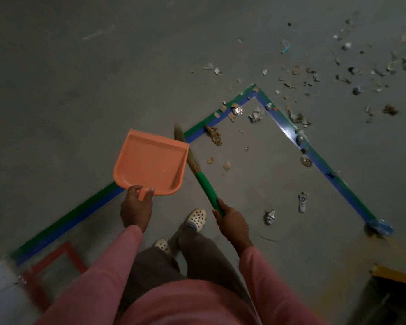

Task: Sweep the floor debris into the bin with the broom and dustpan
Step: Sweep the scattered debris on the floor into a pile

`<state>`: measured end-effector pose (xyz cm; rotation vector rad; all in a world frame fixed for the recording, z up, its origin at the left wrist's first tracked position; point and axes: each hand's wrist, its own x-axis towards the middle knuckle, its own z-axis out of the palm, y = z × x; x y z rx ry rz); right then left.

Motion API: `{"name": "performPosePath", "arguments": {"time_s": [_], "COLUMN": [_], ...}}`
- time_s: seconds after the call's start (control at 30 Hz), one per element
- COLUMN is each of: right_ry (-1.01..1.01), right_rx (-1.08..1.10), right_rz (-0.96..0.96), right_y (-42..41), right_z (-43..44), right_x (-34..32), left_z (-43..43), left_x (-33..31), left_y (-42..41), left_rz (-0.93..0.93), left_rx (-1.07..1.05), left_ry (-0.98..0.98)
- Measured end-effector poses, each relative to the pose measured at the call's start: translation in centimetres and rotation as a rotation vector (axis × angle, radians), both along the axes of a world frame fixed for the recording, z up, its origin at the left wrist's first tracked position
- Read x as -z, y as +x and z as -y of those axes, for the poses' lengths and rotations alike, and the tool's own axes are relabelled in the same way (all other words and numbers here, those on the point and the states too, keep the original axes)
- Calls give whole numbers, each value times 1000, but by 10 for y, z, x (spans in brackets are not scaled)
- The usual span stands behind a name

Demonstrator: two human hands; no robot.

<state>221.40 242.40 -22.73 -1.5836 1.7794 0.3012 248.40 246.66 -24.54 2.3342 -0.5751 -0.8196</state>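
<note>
Above the grey floor | orange dustpan was gripped by its handle in left hand | green-handled broom was clasped in right hand | debris was scattered beyond, around taped corner

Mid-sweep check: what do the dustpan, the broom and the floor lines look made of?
Dustpan: likely moulded plastic, orange, smooth and matt, with a formed rim. Broom: tan strands suggest grass or straw; the green handle looks plastic-covered, smooth. Floor lines: green and blue adhesive tape, glossy where light glints.
</note>
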Motion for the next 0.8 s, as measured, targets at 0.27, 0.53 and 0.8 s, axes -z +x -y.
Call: {"name": "performPosePath", "arguments": {"time_s": [0.27,0.53,0.8], "right_ry": [49,142,174], "right_rx": [-231,-507,-4], "right_rz": [-98,-208,-258], "right_y": [43,80,66], "right_z": [56,54,30], "right_x": [105,253,330], "left_z": [70,66,32], "left_x": [105,259,325], "left_y": [59,108,133], "left_rz": [104,91,45], "left_rx": [-46,-160,-4], "left_ry": [45,162,242]}}
